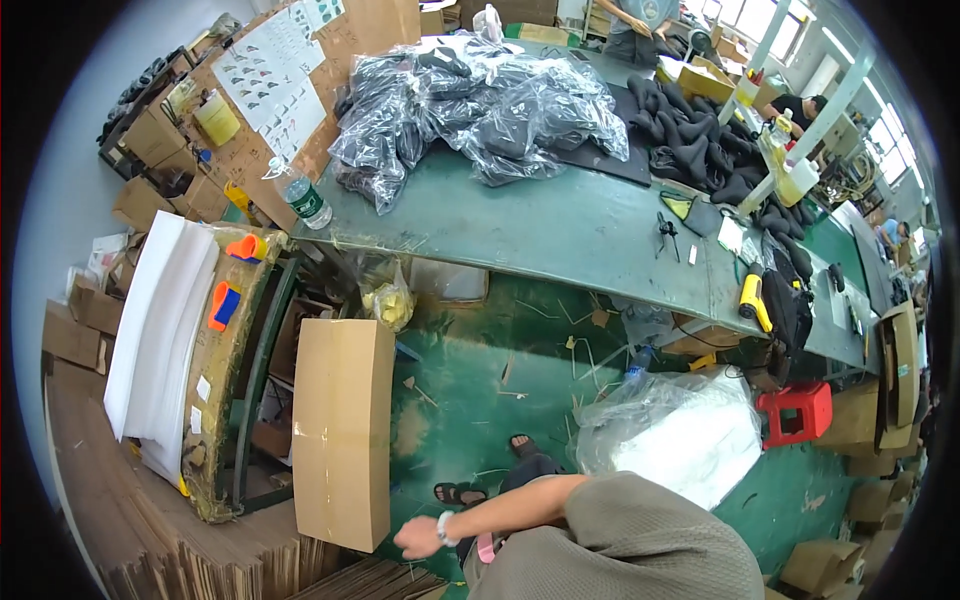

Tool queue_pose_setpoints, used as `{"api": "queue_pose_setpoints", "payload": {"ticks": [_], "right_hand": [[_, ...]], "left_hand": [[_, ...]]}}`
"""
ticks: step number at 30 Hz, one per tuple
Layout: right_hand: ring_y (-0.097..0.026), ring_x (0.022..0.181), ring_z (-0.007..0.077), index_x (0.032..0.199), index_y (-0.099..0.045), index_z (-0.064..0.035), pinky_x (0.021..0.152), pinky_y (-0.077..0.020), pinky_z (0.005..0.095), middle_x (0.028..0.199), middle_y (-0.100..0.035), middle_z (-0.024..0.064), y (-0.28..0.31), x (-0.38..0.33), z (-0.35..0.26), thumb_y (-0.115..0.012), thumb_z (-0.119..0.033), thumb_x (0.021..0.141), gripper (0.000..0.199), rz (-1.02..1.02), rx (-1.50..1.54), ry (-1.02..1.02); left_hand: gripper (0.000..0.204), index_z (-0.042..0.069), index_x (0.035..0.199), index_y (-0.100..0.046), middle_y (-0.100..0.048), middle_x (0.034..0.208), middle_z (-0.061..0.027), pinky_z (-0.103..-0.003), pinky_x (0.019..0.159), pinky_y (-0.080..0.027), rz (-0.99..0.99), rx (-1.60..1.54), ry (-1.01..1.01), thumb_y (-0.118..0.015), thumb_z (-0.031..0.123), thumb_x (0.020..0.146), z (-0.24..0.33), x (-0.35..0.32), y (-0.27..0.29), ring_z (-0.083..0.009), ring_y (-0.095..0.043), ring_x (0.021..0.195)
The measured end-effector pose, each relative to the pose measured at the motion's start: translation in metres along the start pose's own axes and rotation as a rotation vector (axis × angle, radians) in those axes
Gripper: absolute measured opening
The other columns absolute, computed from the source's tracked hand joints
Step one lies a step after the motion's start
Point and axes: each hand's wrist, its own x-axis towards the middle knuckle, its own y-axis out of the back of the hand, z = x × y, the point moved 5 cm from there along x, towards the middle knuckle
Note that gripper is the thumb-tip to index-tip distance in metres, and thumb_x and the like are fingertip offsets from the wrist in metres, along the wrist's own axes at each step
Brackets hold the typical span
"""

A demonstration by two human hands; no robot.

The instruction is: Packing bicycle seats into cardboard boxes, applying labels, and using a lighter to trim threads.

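Observation:
My right hand (418,538), with a pale band (445,528) around the wrist, reaches left across the front of my body. Its fingers look curled in, and whatever may be inside them is hidden. Just beside it stands a tall, closed brown cardboard carton (340,440), with tape running across its middle. The hand is near the carton's lower right corner; whether they touch I cannot tell. My left hand is out of sight.
Plastic-bagged black items (480,110) lie on the long green table (560,225), with a water bottle (308,205) at its left end. White sheets (165,330) and stacked flat cardboard (180,530) stand left. Clear plastic wrapping (670,430) and a red stool (795,412) are right.

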Motion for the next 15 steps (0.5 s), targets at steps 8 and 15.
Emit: {"api": "queue_pose_setpoints", "payload": {"ticks": [8,15], "right_hand": [[-0.063,0.097,0.0359,0.116,-0.061,-0.0025,0.079,-0.0498,0.0459,0.113,-0.063,0.023,-0.051,-0.008,-0.09,-0.056,-0.055,0.083,0.062,-0.39,-0.225,0.239],[-0.066,0.08,0.0374,0.082,-0.065,-0.0023,0.071,-0.0535,0.0468,0.078,-0.066,0.0191,-0.079,0.029,-0.01,-0.062,-0.019,0.068,0.023,-0.121,-0.123,0.153]], "left_hand": [[0.045,-0.009,0.12,-0.051,-0.059,0.115,-0.026,-0.044,0.091,-0.047,-0.198,0.006,-0.066,-0.053,0.029,0.098,0.034,-0.077,-0.007,-0.035,-0.057,0.104],[0.04,-0.007,0.118,-0.055,-0.06,0.115,-0.0234,-0.043,0.092,-0.046,-0.392,-0.02,-0.06,-0.054,0.027,0.098,0.032,-0.105,-0.021,-0.0332,-0.057,0.103]]}}
